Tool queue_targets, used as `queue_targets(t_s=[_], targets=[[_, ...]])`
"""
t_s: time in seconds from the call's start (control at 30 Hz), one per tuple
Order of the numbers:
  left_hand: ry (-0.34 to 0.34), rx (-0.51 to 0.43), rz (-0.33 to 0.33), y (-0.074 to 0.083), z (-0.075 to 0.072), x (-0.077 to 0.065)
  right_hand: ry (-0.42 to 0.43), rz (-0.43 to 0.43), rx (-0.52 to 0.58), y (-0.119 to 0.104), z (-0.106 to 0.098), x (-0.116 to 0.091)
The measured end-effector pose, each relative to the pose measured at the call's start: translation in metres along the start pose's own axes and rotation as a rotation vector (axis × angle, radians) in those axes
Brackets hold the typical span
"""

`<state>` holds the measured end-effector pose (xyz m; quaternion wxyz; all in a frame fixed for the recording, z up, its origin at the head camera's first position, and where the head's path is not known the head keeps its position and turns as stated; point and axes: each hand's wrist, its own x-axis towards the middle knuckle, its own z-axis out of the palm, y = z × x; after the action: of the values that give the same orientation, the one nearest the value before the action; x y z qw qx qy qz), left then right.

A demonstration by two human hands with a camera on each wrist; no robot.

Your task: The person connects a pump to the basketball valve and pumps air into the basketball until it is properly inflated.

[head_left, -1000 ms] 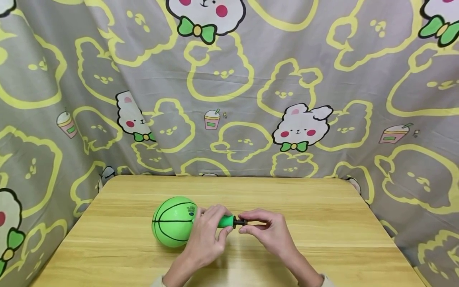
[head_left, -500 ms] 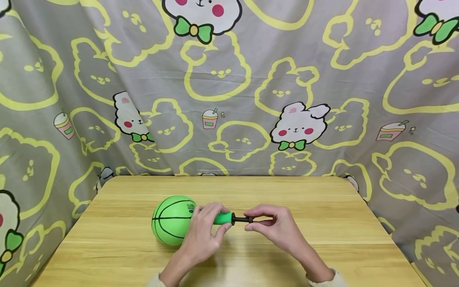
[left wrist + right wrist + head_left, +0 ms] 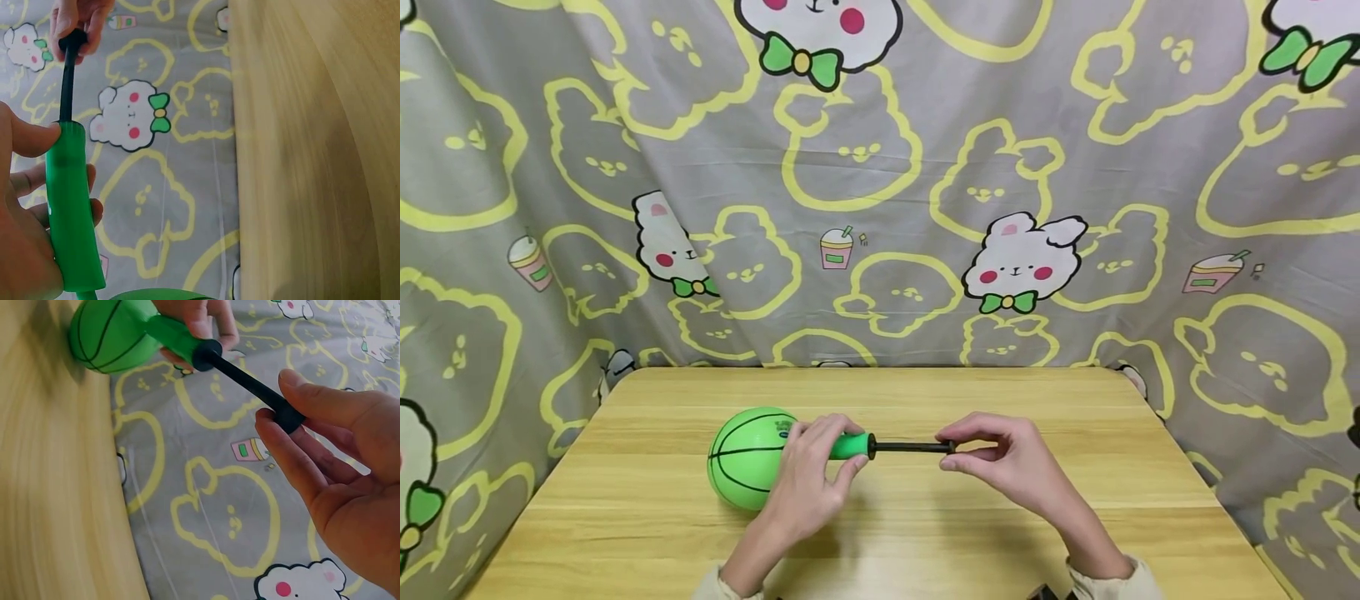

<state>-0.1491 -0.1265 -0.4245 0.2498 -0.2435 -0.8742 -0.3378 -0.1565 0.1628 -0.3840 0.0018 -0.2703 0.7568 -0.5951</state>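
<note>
My left hand (image 3: 810,475) grips the green barrel of a hand pump (image 3: 70,206), its thumb near the black collar. At the other end, my right hand (image 3: 1011,458) pinches the black knob (image 3: 289,417) of the pump's plunger between thumb and fingers. The black rod (image 3: 913,447) shows long between the two hands. A green ball (image 3: 747,471) with black lines, like a small basketball, sits at the pump's left end, partly covered by the left hand. In the right wrist view the pump's barrel (image 3: 175,337) meets the ball's side.
The wooden table (image 3: 647,542) spreads under both hands, its back edge against a grey curtain (image 3: 880,208) printed with yellow outlines and white rabbits. A small dark object (image 3: 1042,593) pokes in at the bottom edge near the right sleeve.
My right hand has moved right, drawing the plunger rod far out of the barrel. The left hand, pump barrel and ball have shifted slightly left in view.
</note>
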Motion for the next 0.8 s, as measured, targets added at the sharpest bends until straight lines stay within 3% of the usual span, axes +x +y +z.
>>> queue_targets(t_s=[0.43, 0.8], targets=[[0.022, 0.005, -0.011, -0.001, -0.004, 0.002, 0.000, -0.036, 0.021, -0.001, -0.012, -0.001], [0.024, 0.025, -0.021, 0.003, -0.002, 0.000, 0.054, -0.029, 0.037, 0.004, 0.000, 0.001]])
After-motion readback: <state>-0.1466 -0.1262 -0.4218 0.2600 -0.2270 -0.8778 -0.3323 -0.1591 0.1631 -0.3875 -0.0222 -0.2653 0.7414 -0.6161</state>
